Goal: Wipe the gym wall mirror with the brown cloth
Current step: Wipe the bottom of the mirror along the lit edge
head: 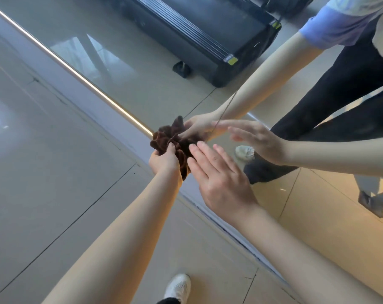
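Bunched brown cloth [175, 142] gripped in left hand [164, 161], at the lower edge of the gym wall mirror [142, 62], right hand [219, 178] flat with straight fingers, just beside the cloth, treadmill [208, 36] reflected above.

Two hands: the left hand [164, 160] near centre, the right hand [219, 178] at 4 o'clock from it. One brown cloth [175, 141]. One wall mirror [142, 73], spanning 11 to 4 o'clock. One white shoe [178, 287] at 6 o'clock. One black treadmill [208, 34], reflected at 12 o'clock.
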The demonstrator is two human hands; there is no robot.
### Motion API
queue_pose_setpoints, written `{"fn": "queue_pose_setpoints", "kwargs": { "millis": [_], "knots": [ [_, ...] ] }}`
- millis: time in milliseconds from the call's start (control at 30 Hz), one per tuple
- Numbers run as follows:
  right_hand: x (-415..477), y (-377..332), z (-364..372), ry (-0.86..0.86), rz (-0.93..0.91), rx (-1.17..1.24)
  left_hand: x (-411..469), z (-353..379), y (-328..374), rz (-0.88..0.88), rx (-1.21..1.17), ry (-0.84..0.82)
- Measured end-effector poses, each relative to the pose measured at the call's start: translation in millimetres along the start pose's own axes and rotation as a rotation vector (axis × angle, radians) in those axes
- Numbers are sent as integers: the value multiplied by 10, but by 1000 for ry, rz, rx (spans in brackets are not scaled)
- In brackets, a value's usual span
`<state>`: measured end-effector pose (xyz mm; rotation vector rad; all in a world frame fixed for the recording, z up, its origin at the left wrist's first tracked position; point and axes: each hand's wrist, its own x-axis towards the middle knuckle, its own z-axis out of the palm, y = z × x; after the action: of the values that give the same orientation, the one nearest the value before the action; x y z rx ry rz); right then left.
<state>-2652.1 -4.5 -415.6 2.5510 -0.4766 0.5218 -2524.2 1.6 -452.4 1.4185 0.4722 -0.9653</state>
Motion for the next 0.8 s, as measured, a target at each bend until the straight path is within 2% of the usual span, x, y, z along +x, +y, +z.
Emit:
{"fn": "queue_pose_setpoints", "kwargs": {
  "millis": [67, 200, 300, 633, 800],
  "knots": [
    [185, -50, 85, 8, -19, -23, 42, -14, 63, 2, 1, 9],
    [433, -4, 185, -154, -31, -228, 146, -23, 206, -2, 9, 21],
    [467, -4, 207, -189, -39, -300, 179, -15, 301, -10, 12, 42],
    [749, -67, 266, -199, -36, -244, 439, -45, 691, -26, -42, 82],
    [979, -171, 374, -194, -14, -192, 596, -92, 855, -62, -20, 52]
  ]
}}
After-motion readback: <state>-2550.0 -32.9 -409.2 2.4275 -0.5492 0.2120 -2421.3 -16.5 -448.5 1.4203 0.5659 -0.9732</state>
